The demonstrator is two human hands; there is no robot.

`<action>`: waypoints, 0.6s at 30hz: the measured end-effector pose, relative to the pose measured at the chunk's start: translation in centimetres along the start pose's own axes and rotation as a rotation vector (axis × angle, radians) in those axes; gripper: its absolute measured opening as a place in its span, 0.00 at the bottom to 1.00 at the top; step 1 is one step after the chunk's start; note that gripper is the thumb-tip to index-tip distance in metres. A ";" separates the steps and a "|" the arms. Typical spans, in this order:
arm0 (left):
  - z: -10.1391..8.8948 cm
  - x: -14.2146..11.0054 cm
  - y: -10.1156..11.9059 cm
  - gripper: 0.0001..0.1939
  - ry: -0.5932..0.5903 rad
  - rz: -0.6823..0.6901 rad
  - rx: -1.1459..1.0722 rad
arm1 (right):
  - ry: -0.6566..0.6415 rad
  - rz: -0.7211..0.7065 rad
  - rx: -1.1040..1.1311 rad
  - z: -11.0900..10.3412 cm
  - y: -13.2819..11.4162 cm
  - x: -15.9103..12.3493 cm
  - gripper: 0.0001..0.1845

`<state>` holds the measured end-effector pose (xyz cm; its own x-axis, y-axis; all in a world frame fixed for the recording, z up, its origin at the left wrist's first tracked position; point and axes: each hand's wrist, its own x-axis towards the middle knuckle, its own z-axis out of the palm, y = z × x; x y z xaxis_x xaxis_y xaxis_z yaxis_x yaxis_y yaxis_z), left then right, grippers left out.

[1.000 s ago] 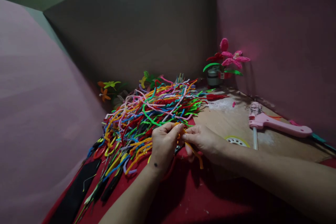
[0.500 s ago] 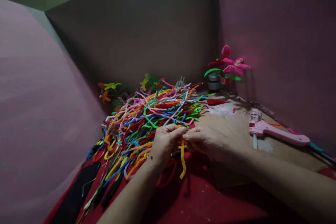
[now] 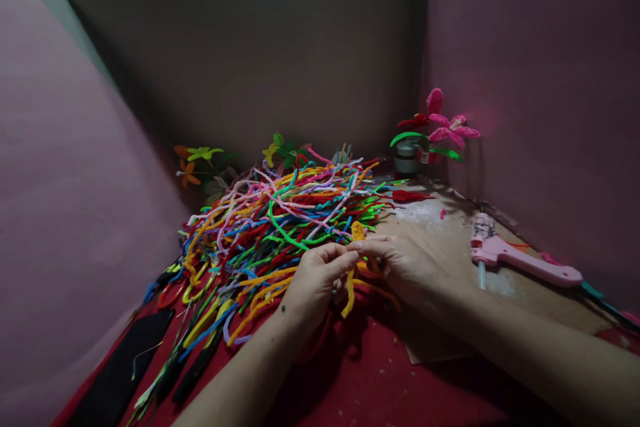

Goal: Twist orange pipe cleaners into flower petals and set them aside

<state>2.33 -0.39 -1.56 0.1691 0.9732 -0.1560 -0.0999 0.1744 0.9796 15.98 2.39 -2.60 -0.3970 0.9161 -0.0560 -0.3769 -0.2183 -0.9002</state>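
Fingertips of my left hand [image 3: 320, 273] and my right hand [image 3: 400, 263] meet, pinching orange pipe cleaners [image 3: 349, 293] between them. A looped orange end sticks up above the fingers, and loose orange ends hang below and to the right. Both hands are closed; the exact grip point is hidden behind the fingers. Just beyond them lies a big heap of multicoloured pipe cleaners [image 3: 280, 213].
A pink glue gun [image 3: 530, 263] lies on a cardboard sheet [image 3: 425, 240] at the right. Pipe-cleaner flowers [image 3: 455, 130] stand at the back right by a grey container [image 3: 406, 157]. Scissors handles [image 3: 171, 295] and a black flat object [image 3: 123, 370] lie at the left on red cloth [image 3: 370, 380].
The orange pipe cleaners have been turned, so a looped end now shows above my fingers and more strands spread right. The view has shifted slightly.
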 end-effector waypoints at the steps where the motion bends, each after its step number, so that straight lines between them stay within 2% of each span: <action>1: 0.0 -0.1 -0.1 0.14 -0.005 -0.001 0.018 | 0.044 0.010 0.031 0.0 0.0 0.0 0.10; 3: 0.2 -0.2 -0.4 0.13 -0.016 0.013 0.034 | 0.078 0.041 0.108 0.1 0.0 0.0 0.09; 7: 1.1 -0.2 -0.8 0.10 -0.037 -0.004 -0.069 | 0.054 0.133 0.279 0.3 0.6 0.3 0.07; 12: 2.1 -0.3 -1.0 0.14 -0.048 -0.011 -0.166 | 0.029 0.256 0.403 0.2 0.9 0.6 0.04; 18: 2.1 -0.7 -0.9 0.12 -0.070 -0.011 -0.023 | 0.081 0.200 0.447 -0.2 0.8 0.8 0.02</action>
<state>4.41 -1.52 -2.10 0.2388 0.9584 -0.1563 -0.1197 0.1888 0.9747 15.54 3.03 -3.50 -0.4384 0.8610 -0.2580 -0.6291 -0.4990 -0.5960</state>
